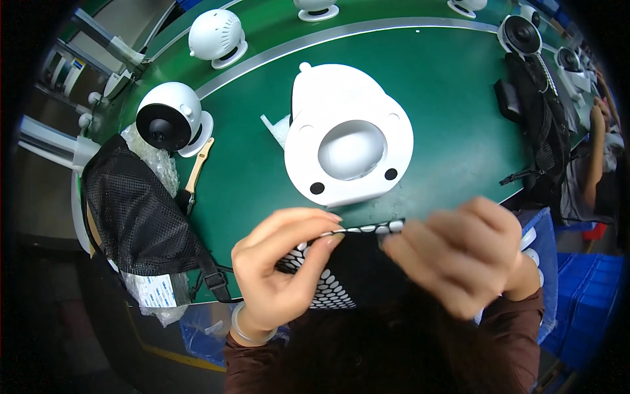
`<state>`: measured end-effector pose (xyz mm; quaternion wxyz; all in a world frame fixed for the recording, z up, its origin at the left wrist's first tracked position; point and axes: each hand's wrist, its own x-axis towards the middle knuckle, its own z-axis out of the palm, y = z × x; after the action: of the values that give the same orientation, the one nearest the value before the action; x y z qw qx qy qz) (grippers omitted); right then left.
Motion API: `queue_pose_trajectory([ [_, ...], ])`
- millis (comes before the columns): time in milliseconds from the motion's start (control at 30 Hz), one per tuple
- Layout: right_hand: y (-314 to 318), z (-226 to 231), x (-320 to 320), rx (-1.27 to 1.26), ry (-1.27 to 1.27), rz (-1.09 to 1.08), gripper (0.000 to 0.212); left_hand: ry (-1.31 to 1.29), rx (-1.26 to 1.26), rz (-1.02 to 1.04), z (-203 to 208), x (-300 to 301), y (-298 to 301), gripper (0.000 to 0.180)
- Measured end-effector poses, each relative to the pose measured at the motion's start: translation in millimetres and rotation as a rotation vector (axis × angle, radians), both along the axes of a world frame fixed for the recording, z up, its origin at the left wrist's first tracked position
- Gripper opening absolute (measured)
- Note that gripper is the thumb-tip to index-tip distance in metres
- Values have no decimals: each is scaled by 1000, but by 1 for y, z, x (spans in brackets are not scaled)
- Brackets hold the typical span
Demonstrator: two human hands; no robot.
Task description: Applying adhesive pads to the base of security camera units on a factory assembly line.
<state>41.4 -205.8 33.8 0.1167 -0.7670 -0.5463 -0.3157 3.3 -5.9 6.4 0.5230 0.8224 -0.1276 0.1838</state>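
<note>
So the biggest thing here is the green table (453,144), curving across the view. Next is a black mesh bag (134,213) slumped at the table's left edge, with crinkly clear plastic poking out around it.

Middle of the table there's a chunky white gadget (302,157), glossy and rounded, tipped so its broad base faces up, with a big round opening and a smooth white dome showing inside.

The right hand (462,256) is a motion blur, fingers curled in at one end of the dotted sheet — honestly can't tell if it's gripping or just touching. The left hand (282,269) is clear: thumb and fingertips pinch the sheet's other end.

That dotted sheet (331,289) sits between the hands at the near edge of the table, just below the gadget. It's black with tight rows of white round dots at its lower left, a plain dark stretch in the middle, and a narrow top edge seen almost side-on — a few white ovals show along it.

Smaller stuff: a white ball camera (172,117) with a black face stands at upper left, a wooden-handled tool (199,167) lies beside it, and two round black pads (317,188) sit on the gadget's base.
</note>
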Motion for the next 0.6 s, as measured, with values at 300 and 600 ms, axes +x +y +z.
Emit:
queue_pose_trajectory([
  [300,5,6,43,679,973,-214,9,-34,41,35,-5,8,-3,14],
  [600,13,9,48,623,969,-254,10,-52,59,29,-6,9,-3,14],
])
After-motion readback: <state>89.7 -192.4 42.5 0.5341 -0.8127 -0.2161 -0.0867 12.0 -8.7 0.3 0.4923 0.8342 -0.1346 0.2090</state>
